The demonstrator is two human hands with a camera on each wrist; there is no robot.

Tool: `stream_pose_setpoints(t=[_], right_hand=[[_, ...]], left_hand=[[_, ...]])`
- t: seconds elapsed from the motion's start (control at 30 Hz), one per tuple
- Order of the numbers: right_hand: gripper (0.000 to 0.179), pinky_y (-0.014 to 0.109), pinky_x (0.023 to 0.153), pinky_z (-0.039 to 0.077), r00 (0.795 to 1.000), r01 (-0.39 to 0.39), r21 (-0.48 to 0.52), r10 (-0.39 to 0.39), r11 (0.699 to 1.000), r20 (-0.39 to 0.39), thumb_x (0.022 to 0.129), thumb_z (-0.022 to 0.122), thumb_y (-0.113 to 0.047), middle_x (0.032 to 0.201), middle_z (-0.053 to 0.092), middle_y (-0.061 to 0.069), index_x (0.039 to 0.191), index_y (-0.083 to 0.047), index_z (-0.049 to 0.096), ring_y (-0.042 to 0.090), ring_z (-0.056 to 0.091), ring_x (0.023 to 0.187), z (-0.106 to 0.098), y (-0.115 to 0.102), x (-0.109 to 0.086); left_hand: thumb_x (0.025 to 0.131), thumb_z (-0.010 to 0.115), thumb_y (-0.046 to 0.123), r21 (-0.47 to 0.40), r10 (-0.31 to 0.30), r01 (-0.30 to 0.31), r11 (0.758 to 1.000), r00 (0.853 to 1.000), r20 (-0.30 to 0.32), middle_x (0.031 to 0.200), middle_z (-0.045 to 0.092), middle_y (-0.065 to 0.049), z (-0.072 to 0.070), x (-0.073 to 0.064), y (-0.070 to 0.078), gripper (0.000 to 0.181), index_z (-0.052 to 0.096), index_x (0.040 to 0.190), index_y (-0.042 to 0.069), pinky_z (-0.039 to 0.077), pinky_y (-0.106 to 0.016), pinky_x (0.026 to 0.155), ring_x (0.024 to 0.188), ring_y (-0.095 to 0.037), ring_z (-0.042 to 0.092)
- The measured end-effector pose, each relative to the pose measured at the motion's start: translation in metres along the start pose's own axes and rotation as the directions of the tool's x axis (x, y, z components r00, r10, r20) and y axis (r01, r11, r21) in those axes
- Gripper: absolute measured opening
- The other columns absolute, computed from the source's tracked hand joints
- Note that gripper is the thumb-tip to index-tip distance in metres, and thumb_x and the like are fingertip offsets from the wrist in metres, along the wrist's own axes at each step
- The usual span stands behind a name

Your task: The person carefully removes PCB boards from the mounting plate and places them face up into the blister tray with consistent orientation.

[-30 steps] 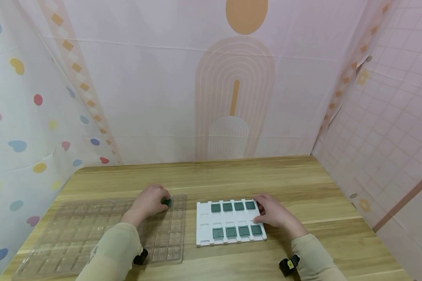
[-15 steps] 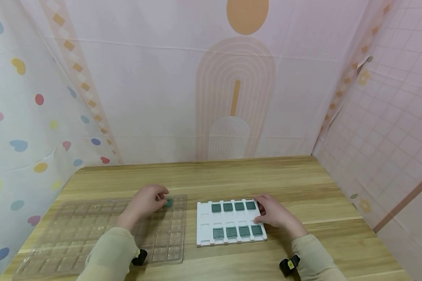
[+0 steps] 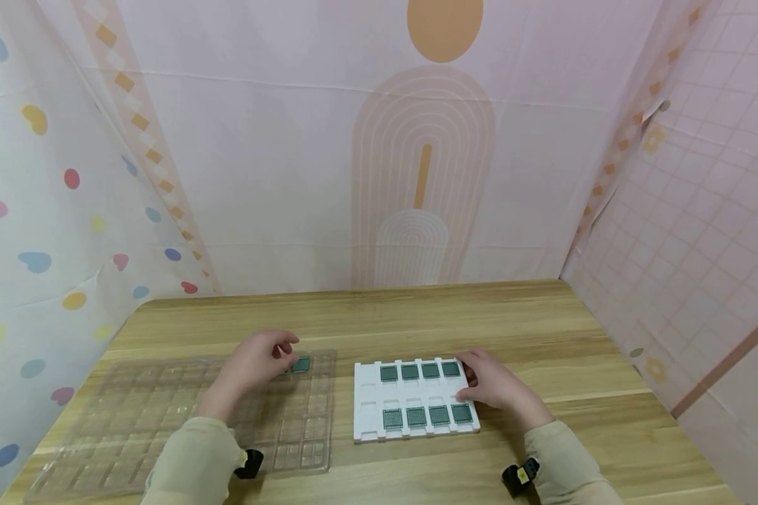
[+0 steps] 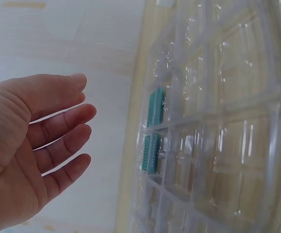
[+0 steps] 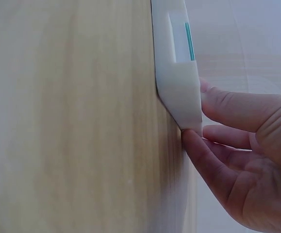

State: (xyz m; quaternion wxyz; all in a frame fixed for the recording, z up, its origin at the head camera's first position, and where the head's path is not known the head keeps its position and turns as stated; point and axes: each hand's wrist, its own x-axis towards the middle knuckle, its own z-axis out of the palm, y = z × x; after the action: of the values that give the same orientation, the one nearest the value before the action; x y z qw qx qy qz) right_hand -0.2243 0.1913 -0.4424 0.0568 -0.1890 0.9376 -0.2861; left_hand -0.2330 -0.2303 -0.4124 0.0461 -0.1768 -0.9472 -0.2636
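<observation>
My left hand (image 3: 255, 365) hovers over the far right part of a clear plastic compartment tray (image 3: 318, 421), holding nothing. Its fingers are loosely bent and apart in the left wrist view. Two small green circuit boards (image 4: 155, 107) sit in neighbouring compartments there; in the head view one green circuit board (image 3: 300, 365) shows plainly beside the fingertips, the other mostly hidden by the hand. My right hand (image 3: 493, 382) grips the right edge of a white tray (image 3: 368, 393). In the right wrist view its thumb and fingers (image 5: 213, 170) are at the tray's end.
Two rows of green boards (image 3: 415, 417) lie in the white tray, whose leftmost slots hold none. Both trays rest on a wooden table (image 3: 404, 477), with a gap between them. Patterned cloth (image 3: 290, 175) hangs behind the table and at both sides.
My left hand has let go of a green circuit board in the clear tray and drawn back to the left. The right hand and white tray stay put.
</observation>
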Motion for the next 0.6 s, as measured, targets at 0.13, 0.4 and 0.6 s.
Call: stream_pose_setpoints(t=[0.13, 0.4, 0.6], right_hand=[[0.069, 0.038, 0.083, 0.052, 1.000, 0.001, 0.000, -0.001, 1.000, 0.001, 0.077, 0.084, -0.007, 0.119, 0.056, 0.016, 0.135, 0.010, 0.052, 0.019, 0.057, 0.093, 0.000, 0.000, 0.000], [0.069, 0.039, 0.085, 0.051, 1.000, -0.002, -0.006, 0.002, 1.000, 0.000, 0.078, 0.084, -0.008, 0.121, 0.056, 0.017, 0.135, 0.010, 0.052, 0.020, 0.057, 0.094, 0.000, 0.000, 0.000], [0.069, 0.040, 0.085, 0.051, 1.000, -0.004, -0.004, 0.004, 1.000, 0.002, 0.078, 0.084, -0.008, 0.121, 0.056, 0.018, 0.136, 0.009, 0.051, 0.020, 0.057, 0.094, 0.000, 0.001, 0.000]], left_hand=[[0.089, 0.073, 0.012, -0.007, 0.005, -0.006, 1.000, 1.000, -0.011, 0.092, 0.067, -0.001, 0.000, -0.001, 0.006, 0.026, 0.070, 0.112, 0.001, 0.050, -0.037, 0.068, 0.080, -0.016, 0.059], [0.088, 0.073, 0.010, -0.032, 0.052, -0.054, 0.998, 0.997, -0.051, 0.092, 0.068, -0.002, 0.005, -0.002, 0.015, 0.023, 0.071, 0.110, 0.001, 0.051, -0.037, 0.069, 0.081, -0.017, 0.060], [0.085, 0.075, 0.003, -0.043, 0.135, -0.140, 0.989, 0.984, -0.116, 0.087, 0.067, -0.003, 0.015, 0.002, 0.019, 0.021, 0.072, 0.106, 0.000, 0.053, -0.037, 0.070, 0.079, -0.019, 0.063]])
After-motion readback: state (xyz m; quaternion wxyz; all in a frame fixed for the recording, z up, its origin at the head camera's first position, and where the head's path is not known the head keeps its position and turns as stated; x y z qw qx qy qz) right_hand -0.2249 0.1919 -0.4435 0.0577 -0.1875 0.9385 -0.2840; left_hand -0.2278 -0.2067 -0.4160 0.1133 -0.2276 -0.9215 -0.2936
